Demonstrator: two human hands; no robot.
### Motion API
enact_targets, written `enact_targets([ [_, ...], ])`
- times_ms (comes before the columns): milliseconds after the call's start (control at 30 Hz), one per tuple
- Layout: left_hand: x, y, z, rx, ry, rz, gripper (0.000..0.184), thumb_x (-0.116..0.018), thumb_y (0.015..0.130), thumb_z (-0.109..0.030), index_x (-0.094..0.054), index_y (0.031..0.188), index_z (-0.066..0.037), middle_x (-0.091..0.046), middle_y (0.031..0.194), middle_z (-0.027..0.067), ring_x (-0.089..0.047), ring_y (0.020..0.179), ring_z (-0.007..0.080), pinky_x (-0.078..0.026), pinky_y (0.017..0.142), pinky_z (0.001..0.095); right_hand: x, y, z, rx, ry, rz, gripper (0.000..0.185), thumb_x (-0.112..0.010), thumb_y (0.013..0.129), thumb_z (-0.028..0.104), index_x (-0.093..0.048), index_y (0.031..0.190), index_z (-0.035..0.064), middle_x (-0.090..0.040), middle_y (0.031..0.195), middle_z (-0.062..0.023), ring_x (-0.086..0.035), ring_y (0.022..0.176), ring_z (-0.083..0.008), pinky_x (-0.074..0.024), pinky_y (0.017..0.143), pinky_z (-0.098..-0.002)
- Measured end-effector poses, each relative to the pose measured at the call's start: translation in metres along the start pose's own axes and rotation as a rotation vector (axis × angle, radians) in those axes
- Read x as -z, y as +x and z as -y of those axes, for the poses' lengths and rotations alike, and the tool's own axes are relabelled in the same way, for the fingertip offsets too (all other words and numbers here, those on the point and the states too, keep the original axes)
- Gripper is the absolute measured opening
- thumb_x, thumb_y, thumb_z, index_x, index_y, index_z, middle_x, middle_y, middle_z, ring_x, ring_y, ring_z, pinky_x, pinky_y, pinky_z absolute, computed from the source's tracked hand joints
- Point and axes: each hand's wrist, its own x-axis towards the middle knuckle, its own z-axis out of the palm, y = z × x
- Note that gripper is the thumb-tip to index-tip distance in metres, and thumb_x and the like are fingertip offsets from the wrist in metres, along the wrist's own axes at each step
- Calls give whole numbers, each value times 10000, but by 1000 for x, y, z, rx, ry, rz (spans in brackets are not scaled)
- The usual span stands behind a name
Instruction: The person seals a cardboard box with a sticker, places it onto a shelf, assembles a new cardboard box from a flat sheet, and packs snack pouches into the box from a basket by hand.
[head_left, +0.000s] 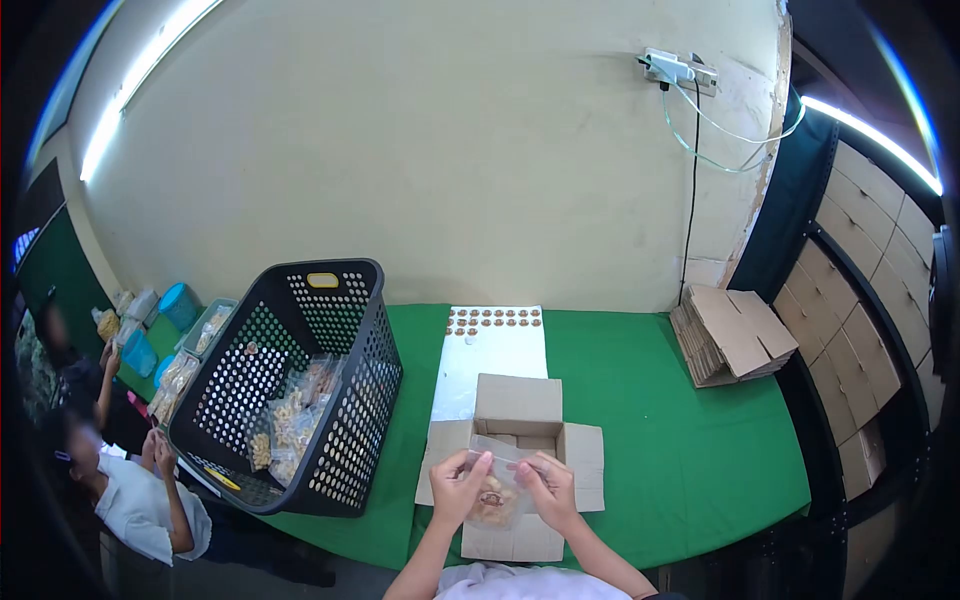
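Note:
A clear plastic zip bag point(497, 507) of pale snack pieces hangs upright between my hands, with a round brown label on its front. My left hand point(458, 487) pinches its upper left edge, and my right hand point(549, 489) pinches the upper right. Below and behind the bag stands an open cardboard box point(517, 400), its flaps folded outward. Much of the box's inside is hidden by the bag and my hands. Just behind the box lies a white sheet of round brown stickers point(490, 358), with rows of stickers along its far end.
A large black perforated basket point(345, 430) holding several filled snack bags point(295, 420) stands at left. Flattened cardboard boxes point(735, 335) are stacked at the right of the green table point(680, 450). Two people point(150, 500) work at far left near blue containers point(178, 306).

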Motion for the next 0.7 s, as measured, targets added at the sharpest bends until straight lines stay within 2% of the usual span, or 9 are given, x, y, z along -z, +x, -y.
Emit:
enact_targets([
  [67, 2, 1, -10, -23, 21, -2, 173, -608, 818, -105, -614, 712, 31, -604, 628, 29, -546, 585, 57, -424, 529, 221, -2, 2, 9, -35, 69, 27, 172, -505, 882, 69, -636, 887, -44, -559, 723, -68, -547, 656, -126, -429, 577, -238],
  [367, -1, 10, -15, -147, 104, -87, 225, -530, 859, -121, -596, 706, 31, -577, 610, 47, -532, 569, 89, -421, 545, 232, -6, -6, 13, 144, -47, 95, 211, -465, 895, 75, -613, 995, -36, -582, 772, -97, -565, 691, -165, -440, 618, -265],
  [567, -9, 15, 6, -24, 14, -17, 220, -507, 868, -125, -599, 739, 29, -588, 676, 54, -539, 654, 105, -429, 627, 249, -1, -12, 2, 46, -56, 36, 238, -442, 915, 104, -604, 1023, -32, -599, 830, -97, -564, 730, -152, -452, 656, -254],
  [600, -10, 17, 10, -24, -19, 43, 167, -548, 835, -135, -596, 882, 17, -600, 865, 95, -556, 804, 162, -437, 729, 283, 0, -13, -3, 12, -36, -13, 251, -434, 922, 119, -594, 1048, -29, -600, 853, -96, -565, 745, -151, -453, 666, -251],
  [700, -19, 9, 7, -354, 306, -36, 325, -612, 783, -166, -543, 1056, -4, -549, 1059, 131, -533, 948, 235, -428, 818, 325, 6, -8, -16, -64, -1, -103, 294, -416, 940, 163, -557, 1125, -17, -586, 941, -92, -562, 800, -151, -455, 687, -242],
])
